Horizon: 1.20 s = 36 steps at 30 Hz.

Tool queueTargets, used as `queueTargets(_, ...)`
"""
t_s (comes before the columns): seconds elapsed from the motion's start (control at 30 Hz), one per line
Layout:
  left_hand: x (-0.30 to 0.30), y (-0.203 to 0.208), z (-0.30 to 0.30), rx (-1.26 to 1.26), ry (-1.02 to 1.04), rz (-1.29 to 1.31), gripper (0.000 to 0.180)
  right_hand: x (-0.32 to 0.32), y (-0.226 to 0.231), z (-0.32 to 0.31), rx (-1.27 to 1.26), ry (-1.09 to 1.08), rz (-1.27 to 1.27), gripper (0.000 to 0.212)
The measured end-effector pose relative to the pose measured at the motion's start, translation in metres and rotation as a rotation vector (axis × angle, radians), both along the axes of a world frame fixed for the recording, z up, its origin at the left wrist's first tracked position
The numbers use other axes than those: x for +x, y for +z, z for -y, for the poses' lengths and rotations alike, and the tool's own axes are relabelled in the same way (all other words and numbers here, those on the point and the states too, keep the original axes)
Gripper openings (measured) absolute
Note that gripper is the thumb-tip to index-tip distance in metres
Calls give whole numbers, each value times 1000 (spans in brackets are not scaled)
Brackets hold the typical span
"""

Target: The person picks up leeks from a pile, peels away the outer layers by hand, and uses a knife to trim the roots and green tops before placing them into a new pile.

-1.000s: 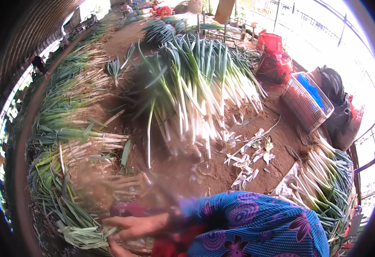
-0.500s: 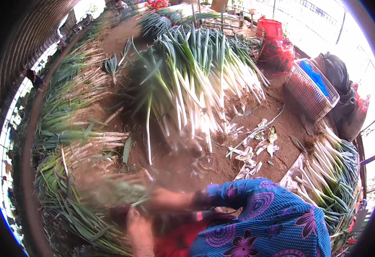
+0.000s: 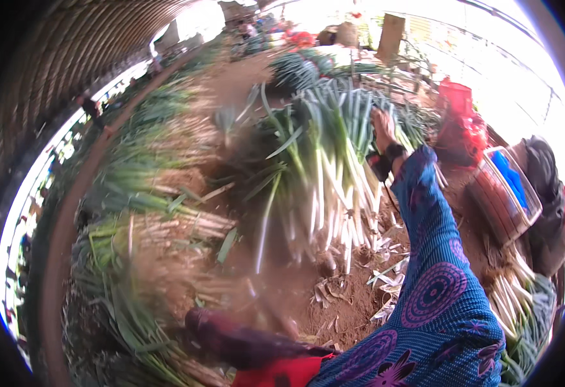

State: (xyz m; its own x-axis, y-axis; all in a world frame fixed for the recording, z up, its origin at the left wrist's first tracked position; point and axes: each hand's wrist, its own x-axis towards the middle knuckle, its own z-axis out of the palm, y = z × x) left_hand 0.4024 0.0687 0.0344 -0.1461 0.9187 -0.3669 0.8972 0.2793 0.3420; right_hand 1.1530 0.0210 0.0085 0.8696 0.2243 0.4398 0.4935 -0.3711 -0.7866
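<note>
My right hand (image 3: 383,131) reaches far forward to the right part of a big heap of leeks (image 3: 321,155), its fingers stretched out against the green leaves. A dark band (image 3: 395,151) circles its wrist, with a small dark object (image 3: 379,166) beside it. The patterned blue sleeve (image 3: 434,284) crosses the right of the view. My left hand is out of view. At the lower edge lies red cloth (image 3: 282,373), and a blurred dark maroon shape (image 3: 243,337), perhaps a leg, extends left from it.
Rows of leeks (image 3: 160,226) line the left side. More leeks (image 3: 521,316) lie at the lower right. A crate (image 3: 505,197) with blue cloth and red netting (image 3: 459,132) stand at the right. Peeled scraps (image 3: 327,293) litter the soil.
My right hand has swung from the lower left, near blurred green leaves, forward to the leek heap. My left hand has left the view. The whole scene has shifted right and down.
</note>
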Motion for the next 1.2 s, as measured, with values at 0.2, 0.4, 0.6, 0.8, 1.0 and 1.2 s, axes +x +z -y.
queueTargets(0.2,11,-12,4,25,-314,-27,26,-296,-134,-117,286,900,-893,29)
queueTargets(0.4,-148,-17,146,278,-152,86,16,-515,-14,-131,252,1438,-909,27)
queueTargets(0.6,-223,23,143,601,159,199,15,-675,48,-166,-46,1805,-898,32)
queueTargets(0.8,-317,19,81,643,566,683,20,-808,-45,-191,-467,1747,-1132,23)
queueTargets(1.0,-355,-37,25,650,753,814,21,-870,-175,-183,-902,1750,-1274,44)
queueTargets(1.2,-350,-53,5,638,595,781,20,-931,-220,-187,-835,1586,-1440,32)
